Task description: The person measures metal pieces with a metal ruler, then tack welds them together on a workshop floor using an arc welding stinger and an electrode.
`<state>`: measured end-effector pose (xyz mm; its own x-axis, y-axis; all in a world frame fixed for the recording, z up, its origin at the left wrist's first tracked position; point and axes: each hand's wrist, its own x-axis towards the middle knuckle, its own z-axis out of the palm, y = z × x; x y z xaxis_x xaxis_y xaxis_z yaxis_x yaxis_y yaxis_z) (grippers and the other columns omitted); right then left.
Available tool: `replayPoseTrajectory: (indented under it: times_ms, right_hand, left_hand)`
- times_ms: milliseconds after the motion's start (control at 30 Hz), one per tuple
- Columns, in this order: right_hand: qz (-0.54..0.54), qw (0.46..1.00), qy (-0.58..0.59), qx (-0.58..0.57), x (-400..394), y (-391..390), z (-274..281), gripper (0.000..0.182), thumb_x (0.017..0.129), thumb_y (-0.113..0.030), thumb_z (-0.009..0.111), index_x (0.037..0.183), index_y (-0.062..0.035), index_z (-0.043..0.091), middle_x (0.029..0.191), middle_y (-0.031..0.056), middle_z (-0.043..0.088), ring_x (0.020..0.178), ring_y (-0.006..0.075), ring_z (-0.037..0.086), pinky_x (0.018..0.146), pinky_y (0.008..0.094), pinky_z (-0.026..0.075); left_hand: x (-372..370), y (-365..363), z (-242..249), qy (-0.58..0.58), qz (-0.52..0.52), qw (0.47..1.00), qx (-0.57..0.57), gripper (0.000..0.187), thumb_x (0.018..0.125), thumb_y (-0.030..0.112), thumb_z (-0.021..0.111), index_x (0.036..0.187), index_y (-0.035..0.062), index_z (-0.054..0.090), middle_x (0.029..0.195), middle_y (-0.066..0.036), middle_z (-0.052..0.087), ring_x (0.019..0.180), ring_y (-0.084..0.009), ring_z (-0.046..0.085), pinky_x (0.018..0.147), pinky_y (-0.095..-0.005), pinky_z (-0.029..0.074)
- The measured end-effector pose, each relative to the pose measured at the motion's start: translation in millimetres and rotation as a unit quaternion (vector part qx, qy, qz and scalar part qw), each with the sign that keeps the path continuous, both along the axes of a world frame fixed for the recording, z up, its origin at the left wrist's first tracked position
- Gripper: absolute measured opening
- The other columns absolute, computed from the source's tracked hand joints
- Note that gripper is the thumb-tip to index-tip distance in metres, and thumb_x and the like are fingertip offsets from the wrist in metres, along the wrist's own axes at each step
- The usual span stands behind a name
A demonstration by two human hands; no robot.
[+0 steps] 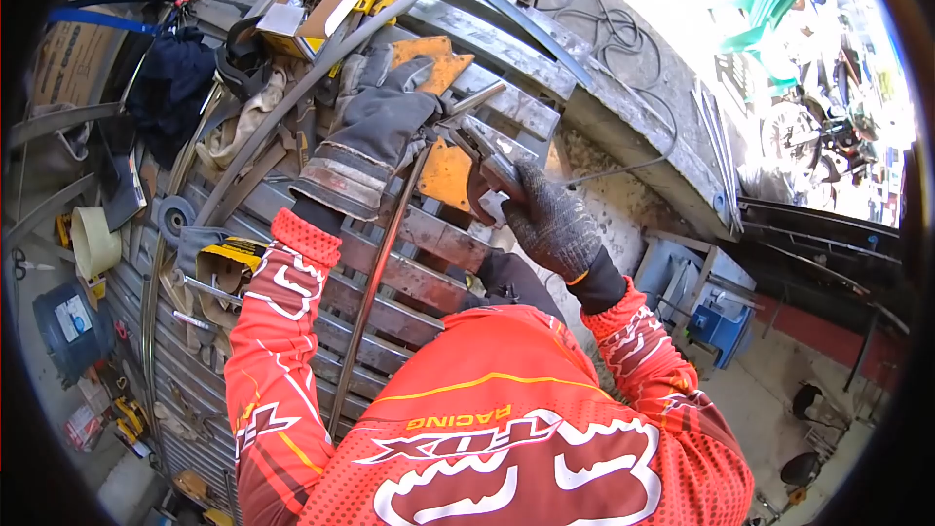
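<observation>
Steel rod (375,273) getting clamped on the slatted surface (429,278).
My left hand (375,122) is pinning it flat while my right hand (550,219) is squeezing locking pliers (487,170) for hold.

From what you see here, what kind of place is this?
Probably a metalworking or welding workshop: a slatted steel workbench with curved metal strips, heavy gloves on the left hand and right hand, locking pliers.

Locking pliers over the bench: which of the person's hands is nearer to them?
Right. The right hand grips the locking pliers by the handles. The left hand sits just past the pliers' nose, farther up the bench.
</observation>
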<state>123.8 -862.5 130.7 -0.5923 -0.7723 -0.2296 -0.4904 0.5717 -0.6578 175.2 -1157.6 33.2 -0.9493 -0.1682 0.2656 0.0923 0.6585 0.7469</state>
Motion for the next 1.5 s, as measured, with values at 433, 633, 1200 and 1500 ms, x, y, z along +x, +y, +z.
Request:
replayPoseTrajectory:
  times_ms: [433, 633, 1200, 1500]
  right_hand:
    - [0.000, 1.000, 0.015, -0.013, -6.5, -2.4, -5.6, 0.052, 0.096, -0.015, 0.070, 0.144, -0.0050, 0.052, 0.106, 0.0324, 0.070, 0.097, 0.0532, 0.070, 0.078, 0.0571, 0.056]
    - [-0.001, 1.000, 0.009, 0.005, -7.6, -1.1, -6.3, 0.049, 0.096, -0.014, 0.070, 0.142, -0.0079, 0.054, 0.107, 0.0303, 0.071, 0.100, 0.0526, 0.070, 0.080, 0.0556, 0.056]
    - [-0.275, 0.919, -0.212, -0.189, -28.0, 4.4, 18.1, 0.025, 0.095, -0.008, 0.068, 0.118, -0.0058, 0.059, 0.083, 0.0016, 0.062, 0.067, 0.0103, 0.065, 0.053, 0.0263, 0.053]
    - [-0.335, 0.860, -0.286, -0.257, -30.3, 37.1, 1.5, 0.026, 0.093, -0.003, 0.065, 0.117, -0.0031, 0.056, 0.082, 0.0046, 0.063, 0.051, 0.0109, 0.060, 0.051, 0.0300, 0.059]
  left_hand:
    - [3.9, -8.0, 10.2, 0.034, -0.016, 0.990, -0.139, 0.028, 0.097, 0.024, 0.066, 0.124, 0.0252, 0.073, 0.123, -0.008, 0.075, 0.122, -0.0240, 0.071, 0.115, -0.0384, 0.047]
    - [-2.4, -7.8, 28.7, -0.209, -0.059, 0.959, -0.184, 0.029, 0.096, 0.029, 0.069, 0.124, 0.0232, 0.073, 0.134, -0.007, 0.072, 0.128, -0.0231, 0.067, 0.113, -0.0333, 0.047]
    - [-5.3, -6.2, 41.2, -0.280, -0.052, 0.958, 0.021, 0.031, 0.094, 0.017, 0.076, 0.124, 0.0097, 0.075, 0.121, -0.006, 0.075, 0.100, -0.0112, 0.072, 0.080, -0.0256, 0.058]
    - [3.4, -10.2, 31.9, -0.085, -0.048, 0.984, -0.152, 0.034, 0.094, 0.007, 0.068, 0.128, 0.0123, 0.072, 0.114, -0.008, 0.078, 0.105, -0.0263, 0.076, 0.100, -0.0352, 0.056]
